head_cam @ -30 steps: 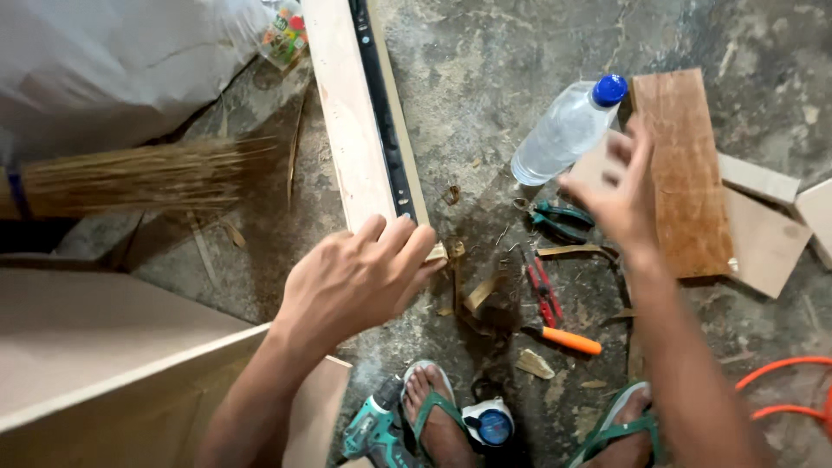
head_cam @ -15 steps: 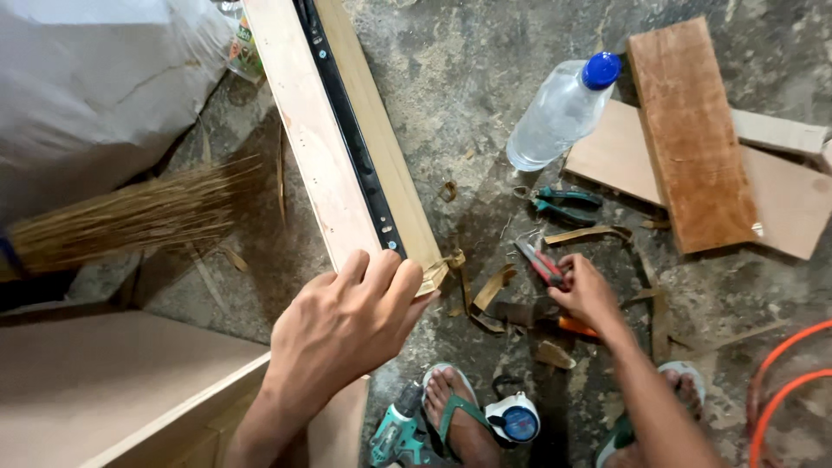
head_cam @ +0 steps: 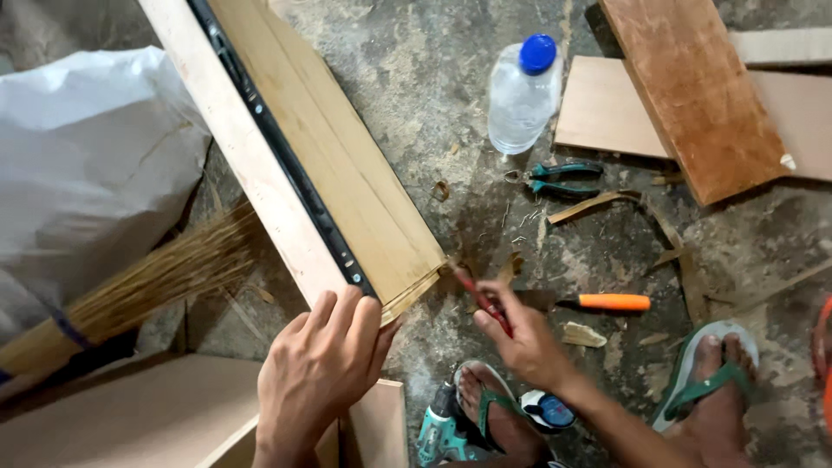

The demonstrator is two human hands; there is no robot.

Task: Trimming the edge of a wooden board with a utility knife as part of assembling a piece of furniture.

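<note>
The left hand [head_cam: 316, 373] presses down over the near end of the long pale wooden board with a black metal drawer rail [head_cam: 299, 186], which lies slanting across the concrete floor [head_cam: 433, 87]. The right hand [head_cam: 520, 334] grasps a red-handled tool [head_cam: 485, 303], its tip touching the board's corner. The step looks like prying at that corner; next needs firm bracing and careful leverage.

Both arms are bare from the lower frame edge to the wrist, with no sleeve, watch or bracelet showing. The left hand [head_cam: 319, 373] and the right hand [head_cam: 524, 340] wear no gloves and no rings, and their nails are short. Each foot is in a green flip-flop with a pale sole: the left flip-flop [head_cam: 487, 407] has a green Y-shaped strap between the toes, the right flip-flop [head_cam: 709, 368] the same
</note>
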